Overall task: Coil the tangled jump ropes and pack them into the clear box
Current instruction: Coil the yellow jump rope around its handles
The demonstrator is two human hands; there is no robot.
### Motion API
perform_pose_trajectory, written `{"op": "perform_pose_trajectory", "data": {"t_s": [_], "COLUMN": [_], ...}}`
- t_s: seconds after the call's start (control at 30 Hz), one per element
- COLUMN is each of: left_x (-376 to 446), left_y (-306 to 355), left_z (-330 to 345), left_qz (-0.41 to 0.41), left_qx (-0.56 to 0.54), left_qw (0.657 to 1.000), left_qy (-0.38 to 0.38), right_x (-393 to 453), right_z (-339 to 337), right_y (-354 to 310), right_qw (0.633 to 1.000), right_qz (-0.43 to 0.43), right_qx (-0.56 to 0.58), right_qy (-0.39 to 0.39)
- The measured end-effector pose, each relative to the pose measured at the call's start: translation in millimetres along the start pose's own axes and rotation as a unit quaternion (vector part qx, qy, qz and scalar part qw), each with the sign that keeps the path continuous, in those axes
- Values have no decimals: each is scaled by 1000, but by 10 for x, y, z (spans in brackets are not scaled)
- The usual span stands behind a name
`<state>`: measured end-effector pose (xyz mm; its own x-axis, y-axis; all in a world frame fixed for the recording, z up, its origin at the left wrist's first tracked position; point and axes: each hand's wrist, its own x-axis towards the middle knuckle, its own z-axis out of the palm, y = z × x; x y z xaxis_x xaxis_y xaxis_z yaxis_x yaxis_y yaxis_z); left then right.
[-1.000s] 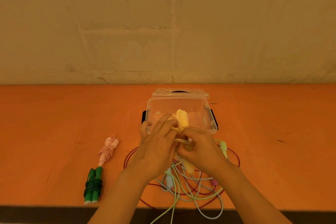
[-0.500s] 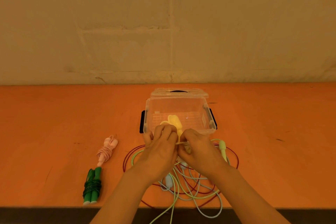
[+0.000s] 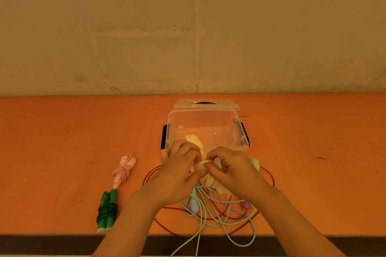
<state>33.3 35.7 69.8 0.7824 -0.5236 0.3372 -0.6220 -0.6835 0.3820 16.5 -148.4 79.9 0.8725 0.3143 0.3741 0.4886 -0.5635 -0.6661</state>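
Fingers of the left hand (image 3: 177, 175) are curled round the upper part of the yellow rope (image 3: 205, 173), thumb pressed against the wraps at its middle. Fingers of the right hand (image 3: 231, 173) are bent and pinch a yellow strand where it crosses the bundle. Both hands meet just in front of the clear box (image 3: 206, 129); one yellow handle (image 3: 195, 141) pokes up between them against the near wall of the box. Under the hands, nearer the table edge than the box, lies the tangle (image 3: 217, 210) of red, pale green and light blue ropes; two loops hang over the edge. Box sits open on the orange table (image 3: 62, 131), black latches on both short sides, its lid (image 3: 205, 104) behind it. Left of the box and well apart from it: a coiled pink rope (image 3: 124, 170), and a coiled green rope (image 3: 107, 210) just past its near end.
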Motion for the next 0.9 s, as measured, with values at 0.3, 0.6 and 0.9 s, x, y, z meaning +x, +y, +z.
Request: {"op": "perform_pose_trajectory", "data": {"t_s": [0.3,0.6,0.9], "left_x": [-65,-109,-86], "left_y": [112,63,148], "left_z": [79,110,119], "left_qz": [-8,0,10], "left_qx": [-8,-15,24], "left_qw": [998,999,999], "left_qy": [68,38,48], "right_x": [-18,-32,5], "right_z": [-42,-164,-169], "right_y": [43,73,66], "right_qw": [999,988,981], "right_qz": [3,66,112], "right_qx": [20,73,84], "right_qy": [-36,-122,-133]}}
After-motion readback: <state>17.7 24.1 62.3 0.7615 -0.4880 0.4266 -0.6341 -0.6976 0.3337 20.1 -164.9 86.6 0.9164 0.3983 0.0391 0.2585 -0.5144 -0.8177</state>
